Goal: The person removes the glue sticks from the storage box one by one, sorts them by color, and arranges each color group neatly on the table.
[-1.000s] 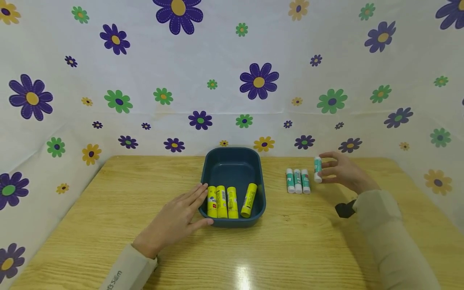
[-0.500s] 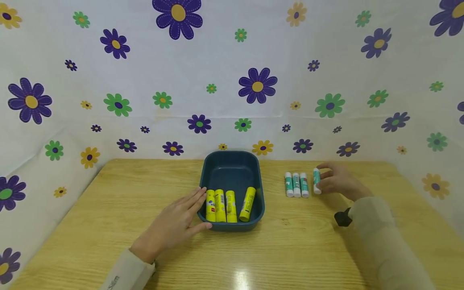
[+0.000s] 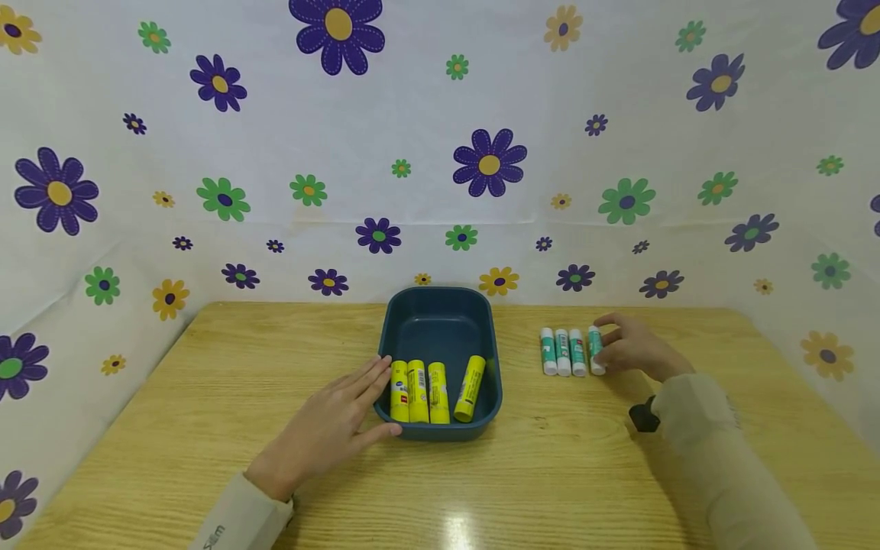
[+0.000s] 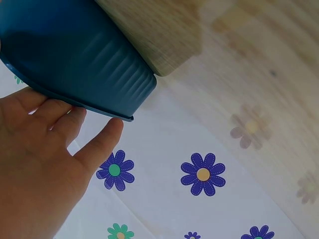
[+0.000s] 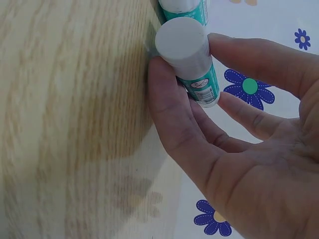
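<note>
My right hand (image 3: 635, 350) pinches a green-and-white glue stick (image 3: 595, 351) between thumb and fingers, at the right of the table. In the right wrist view, the held glue stick (image 5: 199, 82) turns its white end toward the camera. Just left of it, three matching glue sticks (image 3: 563, 352) lie side by side in a row, with a narrow gap to the held one. My left hand (image 3: 323, 420) rests against the near left rim of a dark blue bin (image 3: 440, 294), fingers extended. Inside that bin, several yellow glue sticks (image 3: 438, 393) lie at the near end, the rightmost one slanted.
The wooden table (image 3: 571, 473) runs back to a white flowered cloth (image 3: 412, 114) that hangs behind and at both sides. Bare wood lies between the bin and the green glue sticks.
My right hand has lowered the green glue stick and moved it left, closer to the row of three. The left hand stays on the bin. The head view has shifted slightly.
</note>
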Demonstrator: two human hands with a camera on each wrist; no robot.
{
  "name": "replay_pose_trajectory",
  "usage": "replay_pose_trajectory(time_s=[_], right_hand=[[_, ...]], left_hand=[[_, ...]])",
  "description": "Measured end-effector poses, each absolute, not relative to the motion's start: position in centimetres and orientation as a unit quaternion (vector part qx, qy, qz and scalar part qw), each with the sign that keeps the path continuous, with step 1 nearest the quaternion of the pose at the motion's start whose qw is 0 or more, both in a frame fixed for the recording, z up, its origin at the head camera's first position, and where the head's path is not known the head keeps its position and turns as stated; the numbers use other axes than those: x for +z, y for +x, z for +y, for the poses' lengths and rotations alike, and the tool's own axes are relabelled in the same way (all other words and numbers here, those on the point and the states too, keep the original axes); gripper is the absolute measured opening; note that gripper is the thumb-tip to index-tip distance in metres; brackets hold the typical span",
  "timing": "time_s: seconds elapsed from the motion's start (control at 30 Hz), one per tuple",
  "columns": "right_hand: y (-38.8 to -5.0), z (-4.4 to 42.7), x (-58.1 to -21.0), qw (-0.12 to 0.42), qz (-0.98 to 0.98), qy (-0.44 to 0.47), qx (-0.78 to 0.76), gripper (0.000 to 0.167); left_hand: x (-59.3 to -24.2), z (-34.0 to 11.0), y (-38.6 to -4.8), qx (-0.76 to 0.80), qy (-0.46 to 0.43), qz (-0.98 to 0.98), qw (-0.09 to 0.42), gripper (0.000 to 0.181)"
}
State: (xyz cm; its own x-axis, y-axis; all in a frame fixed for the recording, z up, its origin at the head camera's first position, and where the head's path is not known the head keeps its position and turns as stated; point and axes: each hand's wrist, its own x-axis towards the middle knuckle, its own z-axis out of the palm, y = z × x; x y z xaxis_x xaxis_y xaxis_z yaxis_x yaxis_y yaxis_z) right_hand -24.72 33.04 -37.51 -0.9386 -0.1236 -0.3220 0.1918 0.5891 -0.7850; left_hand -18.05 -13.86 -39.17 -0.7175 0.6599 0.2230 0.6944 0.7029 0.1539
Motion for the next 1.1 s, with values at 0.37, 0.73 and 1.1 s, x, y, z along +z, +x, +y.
replay_pose_trajectory(time_s=[0.37,0.73,1.1], right_hand=[[-25.0,32.7,-37.6,0.185,0.871,0.02,-0.454,0.074],[-25.2,32.5,-37.4,0.19,0.873,0.027,-0.449,0.071],[-25.3,32.9,-35.9,0.168,0.861,0.031,-0.479,0.068]], left_hand=[[-39.2,-13.8,-18.0,-0.11,-0.364,-0.922,0.074,0.081],[-39.2,-13.8,-18.0,-0.113,-0.362,-0.922,0.073,0.081],[-39.1,-13.8,-18.0,-0.113,-0.365,-0.921,0.075,0.081]])
